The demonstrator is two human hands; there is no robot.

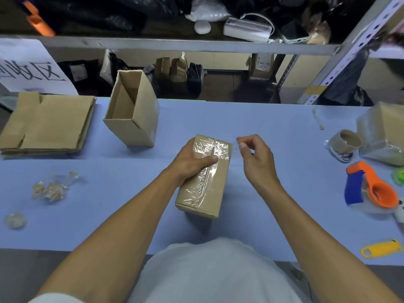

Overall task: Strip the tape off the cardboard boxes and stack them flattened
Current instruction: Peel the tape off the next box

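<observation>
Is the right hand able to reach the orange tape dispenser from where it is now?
Probably yes: the right hand hovers free, and only bare table lies between it and the orange tape dispenser.

A person in a pale grey-white short-sleeved top (209, 272), both forearms bare.

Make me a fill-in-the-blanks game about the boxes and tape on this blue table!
1. The left hand holds down the taped box that lies on the ____ table.
2. The open box standing behind it has nothing ____ it.
3. The flattened cardboard lies at the table's far ____ side.
4. The tape dispenser has an orange and ____ body.

Missing words: blue; inside; left; blue
</observation>
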